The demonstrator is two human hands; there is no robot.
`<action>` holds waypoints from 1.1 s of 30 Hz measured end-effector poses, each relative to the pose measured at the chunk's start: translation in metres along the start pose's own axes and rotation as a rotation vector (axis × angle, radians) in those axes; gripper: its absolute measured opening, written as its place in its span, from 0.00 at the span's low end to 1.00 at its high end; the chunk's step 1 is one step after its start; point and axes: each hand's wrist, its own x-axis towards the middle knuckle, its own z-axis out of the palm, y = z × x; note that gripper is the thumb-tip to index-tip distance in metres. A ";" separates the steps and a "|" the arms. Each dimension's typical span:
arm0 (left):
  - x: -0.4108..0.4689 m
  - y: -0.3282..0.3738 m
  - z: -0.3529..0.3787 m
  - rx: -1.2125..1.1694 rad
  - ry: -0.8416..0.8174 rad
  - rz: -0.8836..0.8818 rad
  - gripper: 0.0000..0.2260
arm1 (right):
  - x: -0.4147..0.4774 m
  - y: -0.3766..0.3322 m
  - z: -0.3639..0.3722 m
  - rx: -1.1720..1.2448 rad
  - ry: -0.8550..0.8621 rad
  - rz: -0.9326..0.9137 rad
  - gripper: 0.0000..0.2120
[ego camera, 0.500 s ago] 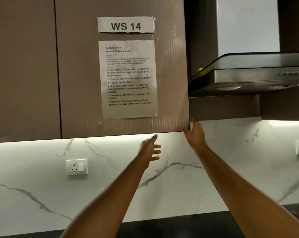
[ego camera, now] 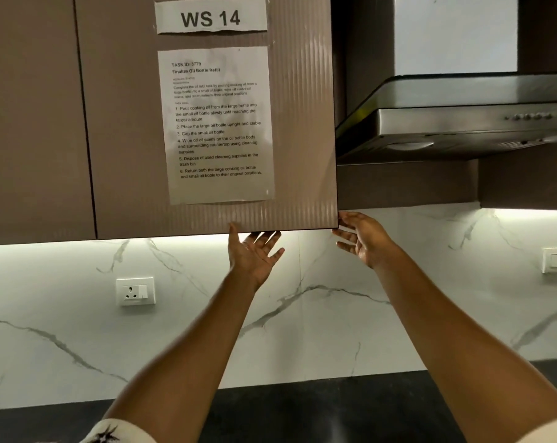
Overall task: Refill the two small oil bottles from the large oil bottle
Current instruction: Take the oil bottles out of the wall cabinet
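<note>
White sleeve point(ego camera: 117, 431): nearest of all, far below the cabinet door point(ego camera: 302, 123), on the left arm; both forearms rise from here towards the door's bottom edge.
Black tabletop point(ego camera: 302, 417): a dark strip well below the cabinet door; nothing of the task stands on the part that shows.
Left hand point(ego camera: 255, 255): just under the door's bottom edge, right of its middle, palm up. Its fingers are spread wide and straight and it holds nothing. The thumb tip meets the door's lower edge, while the fingertips go out of sight under that edge.
Right hand point(ego camera: 365, 239): at the door's lower right corner, also spread wide and empty, its fingertips touching or just short of the corner; which cannot be told.
Nearer hand: the right, to the door's free edge; the left, to its underside.
Oil bottles: none in view, large or small. Judged from the reach, they may stand behind the cabinet door, above and beyond both hands.
Coming move: probably a pull on the door's lower edge, so that it swings out.
Task sheet point(ego camera: 219, 123): taped on the door's face, under a "WS 14" label.
Marble wall point(ego camera: 334, 314): farthest, below and behind the door.
</note>
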 end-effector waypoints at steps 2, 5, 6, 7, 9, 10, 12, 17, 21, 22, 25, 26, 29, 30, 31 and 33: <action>-0.005 0.002 -0.003 0.057 -0.013 -0.006 0.32 | -0.003 -0.003 -0.010 0.004 -0.026 0.000 0.10; -0.018 0.011 -0.006 0.154 -0.043 -0.019 0.30 | -0.013 -0.011 -0.019 0.004 -0.078 -0.014 0.09; -0.023 0.015 -0.006 0.183 -0.046 -0.025 0.30 | -0.017 -0.014 -0.021 0.015 -0.095 -0.025 0.08; -0.030 0.019 -0.005 0.207 -0.043 -0.027 0.29 | -0.022 -0.017 -0.023 0.022 -0.115 -0.030 0.06; -0.046 0.027 0.000 0.276 -0.040 -0.026 0.27 | -0.035 -0.022 -0.026 0.028 -0.189 -0.040 0.03; -0.055 0.031 0.001 0.323 -0.034 -0.029 0.25 | -0.042 -0.024 -0.026 0.036 -0.233 -0.043 0.03; -0.077 0.041 0.007 0.474 -0.001 -0.056 0.21 | -0.059 -0.029 -0.025 0.045 -0.320 -0.049 0.03; -0.148 0.075 0.051 1.233 0.156 0.134 0.19 | -0.098 -0.044 -0.016 -0.002 -0.528 -0.146 0.04; -0.187 0.095 0.102 1.614 0.159 1.071 0.14 | -0.132 -0.054 0.005 -0.023 -0.687 -0.229 0.05; -0.194 0.101 0.115 1.745 0.082 1.290 0.13 | -0.139 -0.056 0.011 -0.023 -0.720 -0.252 0.06; -0.203 0.123 0.152 2.275 -0.279 1.619 0.20 | -0.164 -0.062 0.034 -0.064 -0.824 -0.345 0.11; -0.206 0.133 0.161 2.446 -0.363 1.602 0.22 | -0.171 -0.064 0.043 -0.089 -0.864 -0.373 0.15; -0.223 0.162 0.178 2.816 -0.492 1.494 0.24 | -0.192 -0.065 0.075 -0.132 -0.977 -0.415 0.24; -0.232 0.172 0.180 2.892 -0.523 1.501 0.24 | -0.197 -0.064 0.086 -0.147 -1.002 -0.429 0.27; -0.241 0.182 0.181 2.950 -0.557 1.520 0.24 | -0.202 -0.061 0.096 -0.159 -1.017 -0.442 0.29; -0.260 0.202 0.179 3.029 -0.607 1.560 0.23 | -0.214 -0.055 0.118 -0.153 -1.040 -0.458 0.36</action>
